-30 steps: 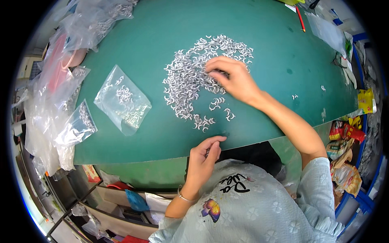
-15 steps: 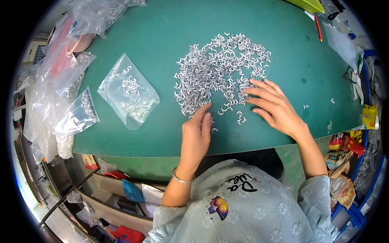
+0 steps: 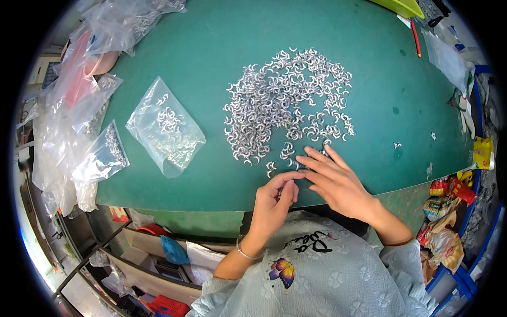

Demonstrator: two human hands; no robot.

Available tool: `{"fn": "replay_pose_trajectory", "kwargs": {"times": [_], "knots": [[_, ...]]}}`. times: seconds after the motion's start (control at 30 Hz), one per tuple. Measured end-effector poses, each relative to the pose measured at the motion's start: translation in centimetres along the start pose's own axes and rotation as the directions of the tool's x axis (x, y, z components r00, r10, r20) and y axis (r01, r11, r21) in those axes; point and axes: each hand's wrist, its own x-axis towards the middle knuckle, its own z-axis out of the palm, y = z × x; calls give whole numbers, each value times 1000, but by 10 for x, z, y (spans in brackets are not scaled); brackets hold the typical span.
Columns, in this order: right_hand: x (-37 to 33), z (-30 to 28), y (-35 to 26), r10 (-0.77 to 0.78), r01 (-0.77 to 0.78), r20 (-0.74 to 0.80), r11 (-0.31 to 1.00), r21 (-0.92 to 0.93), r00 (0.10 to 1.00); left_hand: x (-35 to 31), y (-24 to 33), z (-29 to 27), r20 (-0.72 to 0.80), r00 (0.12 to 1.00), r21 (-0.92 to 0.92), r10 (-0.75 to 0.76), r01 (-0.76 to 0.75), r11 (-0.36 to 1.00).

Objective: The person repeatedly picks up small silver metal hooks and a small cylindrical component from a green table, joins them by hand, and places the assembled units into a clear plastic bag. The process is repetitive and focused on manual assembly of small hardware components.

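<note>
Silver crescent pieces (image 3: 256,103), loads of them, sit heaped in a rough patch around the middle of the green table (image 3: 211,47). The pile's thick on the left and thins out on the right, with a few strays along the near edge, just in front of the person's hands.

The left hand (image 3: 273,203) is curled in, thumb against the fingers, clamped on what looks like a few of those pieces; can't tell how many. The right hand (image 3: 338,182) is open and palm-down, fingers a bit apart, tips down by the near strays. Its fingers are right by the left index fingertip, but I can't tell if they actually touch.

Off to the left there's a clear plastic bag (image 3: 145,127) lying flat with more pieces in it, then a smaller bag (image 3: 95,168) at the table edge and a pink tub (image 3: 105,62) behind more plastic. Over on the right, two tiny clumps (image 3: 397,145) of bits sit well apart from the pile, and a red pencil (image 3: 415,39) lies near the far corner by a yellow-green tray (image 3: 404,6).
</note>
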Motion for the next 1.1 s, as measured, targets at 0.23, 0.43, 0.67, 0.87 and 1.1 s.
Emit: {"fn": "replay_pose_trajectory", "kwargs": {"times": [0.23,0.43,0.67,0.87,1.1], "knots": [[-2,-10,14,223,-230,-238,973,-2,945,-3,-3,4,88,995,-2,-41,41,999],[-23,-3,35,191,-210,-413,978,-1,891,-2,-6,8,157,985,25,-71,68,997],[-19,3,31,155,-221,-439,970,-103,885,-4,-3,14,258,956,-78,-142,167,983],[-20,1,30,184,-236,-493,971,-44,850,-6,-7,18,300,943,-83,-141,173,981],[-15,7,23,183,-245,-500,968,-60,847,-10,-8,21,303,947,-86,-106,138,987]]}}
